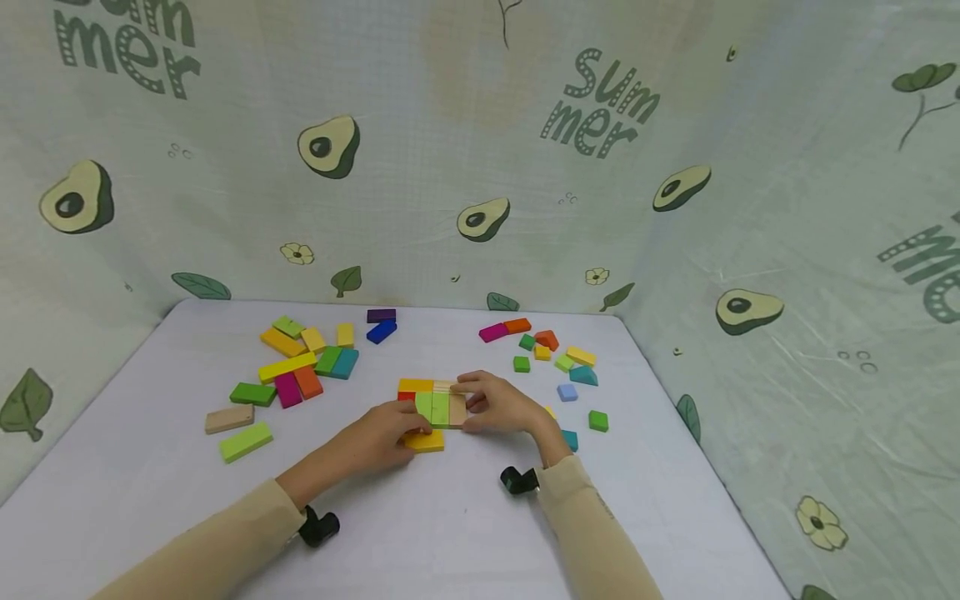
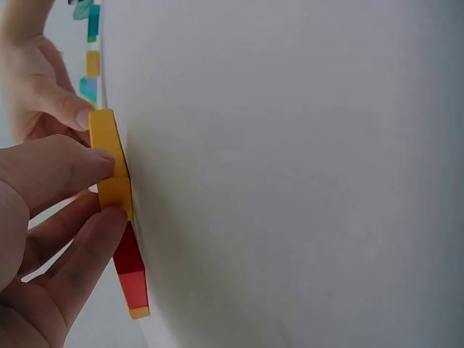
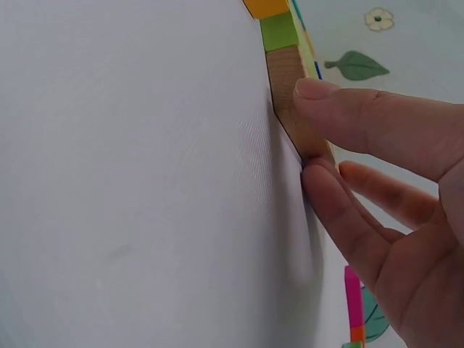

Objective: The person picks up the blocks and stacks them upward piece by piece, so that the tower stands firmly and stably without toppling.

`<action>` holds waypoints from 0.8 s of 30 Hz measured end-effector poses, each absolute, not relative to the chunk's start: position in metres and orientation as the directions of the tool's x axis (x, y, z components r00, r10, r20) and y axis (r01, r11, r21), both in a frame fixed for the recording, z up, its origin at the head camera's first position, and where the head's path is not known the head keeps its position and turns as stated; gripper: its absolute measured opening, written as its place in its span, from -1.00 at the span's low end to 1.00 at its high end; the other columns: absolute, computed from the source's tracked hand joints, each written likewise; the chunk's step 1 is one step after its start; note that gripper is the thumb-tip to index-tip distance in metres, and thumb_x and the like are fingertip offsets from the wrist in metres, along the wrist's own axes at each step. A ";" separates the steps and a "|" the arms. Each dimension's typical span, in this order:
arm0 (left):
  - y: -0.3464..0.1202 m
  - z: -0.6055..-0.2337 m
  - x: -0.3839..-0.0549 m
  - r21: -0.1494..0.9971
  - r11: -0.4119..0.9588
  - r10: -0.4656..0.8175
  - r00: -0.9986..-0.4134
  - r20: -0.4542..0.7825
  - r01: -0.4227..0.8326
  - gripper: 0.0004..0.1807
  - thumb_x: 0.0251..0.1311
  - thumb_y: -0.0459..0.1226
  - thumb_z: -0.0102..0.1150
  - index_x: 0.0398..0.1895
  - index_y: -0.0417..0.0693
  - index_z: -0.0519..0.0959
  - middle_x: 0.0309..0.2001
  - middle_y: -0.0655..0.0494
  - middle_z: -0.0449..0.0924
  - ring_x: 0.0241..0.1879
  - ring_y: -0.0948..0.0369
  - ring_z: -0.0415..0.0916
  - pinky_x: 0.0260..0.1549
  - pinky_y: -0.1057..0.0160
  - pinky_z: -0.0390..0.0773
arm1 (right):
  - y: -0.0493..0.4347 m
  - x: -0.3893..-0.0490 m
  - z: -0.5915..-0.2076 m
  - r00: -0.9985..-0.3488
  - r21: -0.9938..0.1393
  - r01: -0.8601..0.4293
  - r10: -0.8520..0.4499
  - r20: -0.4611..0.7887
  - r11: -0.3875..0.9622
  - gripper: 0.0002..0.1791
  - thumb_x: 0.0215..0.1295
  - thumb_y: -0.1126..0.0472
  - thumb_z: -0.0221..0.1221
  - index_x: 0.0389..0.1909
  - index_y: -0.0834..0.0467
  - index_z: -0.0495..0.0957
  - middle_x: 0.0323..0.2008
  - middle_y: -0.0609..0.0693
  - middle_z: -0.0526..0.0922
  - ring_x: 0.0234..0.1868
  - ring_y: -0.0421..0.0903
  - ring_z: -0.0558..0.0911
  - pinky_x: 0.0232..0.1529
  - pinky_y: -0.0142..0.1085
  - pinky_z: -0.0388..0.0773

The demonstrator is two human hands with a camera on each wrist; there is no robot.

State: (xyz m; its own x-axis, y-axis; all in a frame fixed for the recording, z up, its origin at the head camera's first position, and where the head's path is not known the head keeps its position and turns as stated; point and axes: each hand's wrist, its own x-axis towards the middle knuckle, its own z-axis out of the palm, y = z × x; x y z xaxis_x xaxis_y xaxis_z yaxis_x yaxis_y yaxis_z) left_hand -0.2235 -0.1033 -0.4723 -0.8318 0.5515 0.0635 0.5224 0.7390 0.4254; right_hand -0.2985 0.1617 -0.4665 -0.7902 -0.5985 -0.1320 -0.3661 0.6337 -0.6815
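Note:
A flat patchwork of wooden blocks lies mid-table: two light green blocks (image 1: 440,408), a brown wooden block (image 1: 457,411), a red block (image 1: 406,396), and a yellow block (image 1: 416,385) along the far side. My left hand (image 1: 386,437) is at the near left corner, thumb and fingers on a near yellow block (image 1: 427,442); its side shows in the left wrist view. On the right side, my right hand (image 1: 506,406) holds the brown wooden block's outer side between thumb and fingers. A pale wooden block (image 1: 442,386) by its index finger is partly covered.
Several loose blocks lie to the left, including a lime green block (image 1: 246,442) and a long yellow block (image 1: 287,367). Purple (image 1: 381,316) and blue (image 1: 382,332) blocks sit at the back. More lie right, with a magenta block (image 1: 493,332) and a green block (image 1: 597,421).

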 end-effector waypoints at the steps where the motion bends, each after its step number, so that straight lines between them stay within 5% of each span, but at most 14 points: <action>1: -0.103 -0.472 -0.224 0.425 0.736 0.556 -0.828 0.066 0.528 -0.64 0.15 -0.33 0.59 0.04 0.02 0.79 -0.03 0.16 0.68 -0.07 0.23 0.58 0.10 0.13 0.71 | 0.162 -0.299 -0.467 -0.788 -0.686 -0.365 -0.601 -0.131 0.629 -0.29 0.29 0.14 0.51 0.46 -0.03 0.53 0.52 -0.10 0.38 0.15 -0.17 0.65 0.23 -0.27 0.64; 12: -0.095 -0.475 -0.231 0.363 0.722 0.593 -0.797 0.111 0.588 -0.67 0.23 -0.27 0.55 0.07 0.03 0.80 -0.08 0.19 0.68 -0.07 0.25 0.57 0.13 0.17 0.69 | 0.163 -0.296 -0.465 -0.774 -0.689 -0.362 -0.615 -0.155 0.629 -0.31 0.31 0.10 0.50 0.45 -0.03 0.55 0.55 -0.12 0.34 0.21 -0.15 0.63 0.26 -0.25 0.63; 24: -0.088 -0.478 -0.237 0.430 0.685 0.592 -0.793 0.143 0.589 -0.71 0.26 -0.31 0.52 0.04 0.00 0.80 -0.06 0.18 0.70 -0.04 0.24 0.61 0.13 0.17 0.69 | 0.164 -0.295 -0.463 -0.755 -0.684 -0.370 -0.632 -0.173 0.629 -0.24 0.23 0.02 0.55 0.46 -0.07 0.54 0.59 -0.14 0.29 0.27 -0.13 0.59 0.32 -0.16 0.59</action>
